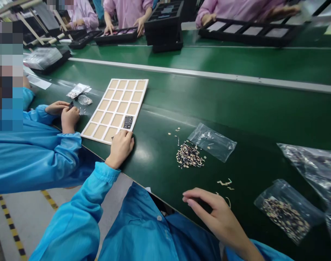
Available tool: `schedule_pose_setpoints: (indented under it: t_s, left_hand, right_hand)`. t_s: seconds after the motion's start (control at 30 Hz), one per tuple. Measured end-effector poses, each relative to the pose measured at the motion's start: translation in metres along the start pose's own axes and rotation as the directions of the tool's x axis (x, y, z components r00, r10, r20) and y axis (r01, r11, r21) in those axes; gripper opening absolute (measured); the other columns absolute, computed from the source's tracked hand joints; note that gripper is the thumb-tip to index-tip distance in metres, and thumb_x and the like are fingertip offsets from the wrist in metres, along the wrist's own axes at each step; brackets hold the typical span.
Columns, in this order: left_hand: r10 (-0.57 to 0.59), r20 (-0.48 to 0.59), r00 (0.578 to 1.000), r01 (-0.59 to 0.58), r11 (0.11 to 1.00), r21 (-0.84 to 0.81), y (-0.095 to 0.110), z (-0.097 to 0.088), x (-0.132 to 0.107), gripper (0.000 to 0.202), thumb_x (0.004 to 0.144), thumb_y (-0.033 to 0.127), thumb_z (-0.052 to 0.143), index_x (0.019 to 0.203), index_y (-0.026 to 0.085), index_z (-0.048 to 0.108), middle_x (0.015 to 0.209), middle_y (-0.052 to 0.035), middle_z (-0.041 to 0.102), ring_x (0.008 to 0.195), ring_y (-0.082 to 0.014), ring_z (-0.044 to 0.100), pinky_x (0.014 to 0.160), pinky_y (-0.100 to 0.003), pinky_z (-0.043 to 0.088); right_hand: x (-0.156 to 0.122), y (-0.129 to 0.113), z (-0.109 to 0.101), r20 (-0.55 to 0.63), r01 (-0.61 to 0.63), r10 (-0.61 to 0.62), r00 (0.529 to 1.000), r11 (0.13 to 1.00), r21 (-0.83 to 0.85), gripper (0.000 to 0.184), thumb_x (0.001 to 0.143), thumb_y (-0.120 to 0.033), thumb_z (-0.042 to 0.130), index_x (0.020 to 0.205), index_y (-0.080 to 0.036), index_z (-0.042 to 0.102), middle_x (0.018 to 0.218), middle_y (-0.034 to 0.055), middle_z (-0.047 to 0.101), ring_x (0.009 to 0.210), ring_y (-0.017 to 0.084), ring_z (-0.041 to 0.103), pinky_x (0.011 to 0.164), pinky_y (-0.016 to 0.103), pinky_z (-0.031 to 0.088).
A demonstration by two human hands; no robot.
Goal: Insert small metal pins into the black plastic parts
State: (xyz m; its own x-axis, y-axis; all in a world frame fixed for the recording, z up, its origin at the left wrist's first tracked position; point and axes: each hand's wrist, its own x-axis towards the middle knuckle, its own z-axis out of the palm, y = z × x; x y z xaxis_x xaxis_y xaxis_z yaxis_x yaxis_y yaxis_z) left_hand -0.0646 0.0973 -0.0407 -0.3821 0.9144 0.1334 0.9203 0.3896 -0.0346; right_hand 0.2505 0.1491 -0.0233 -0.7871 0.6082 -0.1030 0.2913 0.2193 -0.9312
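My left hand (pixel 121 146) is at the near right corner of a white-framed tray (pixel 116 104) with beige square compartments. Its fingers are closed on a small dark plate (pixel 112 137), mostly hidden under them. Just beyond, a black plate with cutouts (pixel 128 122) lies in a compartment. My right hand (pixel 216 215) hovers over the green table's near edge, thumb and index fingertips pinched together; whatever is between them is too small to make out. Ahead of it lie a heap of tiny dark and beige pieces (pixel 190 155) and a few loose strips (pixel 224 183).
A flat clear bag (pixel 212 141) touches the heap's far side. Filled bags of small pieces (pixel 286 217) lie at right. At left a co-worker's hands (pixel 69 116) hold a dark part near small bags (pixel 78 90). A metal rail (pixel 181 72) crosses the table; people with black trays (pixel 244 32) work beyond.
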Motion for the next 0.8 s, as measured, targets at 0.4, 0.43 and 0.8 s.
schedule_pose_setpoints:
  t_s: [0.4,0.43,0.8]
  left_hand:
    - [0.155,-0.358,0.921,-0.265,0.922,-0.283,0.024,-0.022,-0.038,0.04,0.081,0.03,0.059,0.119,0.041,0.06,0.099,-0.0003,0.071,0.085,-0.03,0.062,0.074,-0.043,0.05]
    - [0.157,-0.402,0.902,-0.311,0.882,-0.354,0.032,-0.017,-0.045,0.043,0.078,0.03,0.063,0.119,0.042,0.061,0.095,0.0004,0.072,0.08,-0.0288,0.063,0.071,-0.041,0.049]
    - [0.476,-0.45,0.756,-0.637,0.695,-0.334,0.098,0.016,-0.077,0.023,0.097,0.033,0.048,0.093,0.015,0.061,0.077,-0.0038,0.066,0.065,-0.0165,0.061,0.066,-0.028,0.044]
  right_hand:
    - [-0.085,-0.023,-0.049,-0.344,0.135,-0.196,0.918,0.972,-0.194,0.016,0.092,-0.025,0.054,0.086,-0.022,0.069,0.076,0.005,0.072,0.069,0.018,0.068,0.064,0.026,0.055]
    - [-0.096,-0.024,-0.059,-0.397,0.111,-0.211,0.893,0.959,-0.261,0.016,0.092,-0.024,0.054,0.085,-0.022,0.068,0.077,0.0046,0.072,0.069,0.017,0.068,0.063,0.026,0.055]
    - [-0.213,0.014,-0.215,-0.967,-0.904,-0.057,0.248,0.345,-0.252,0.017,0.077,-0.026,0.052,0.075,-0.017,0.067,0.079,0.0144,0.07,0.078,0.032,0.065,0.071,0.04,0.047]
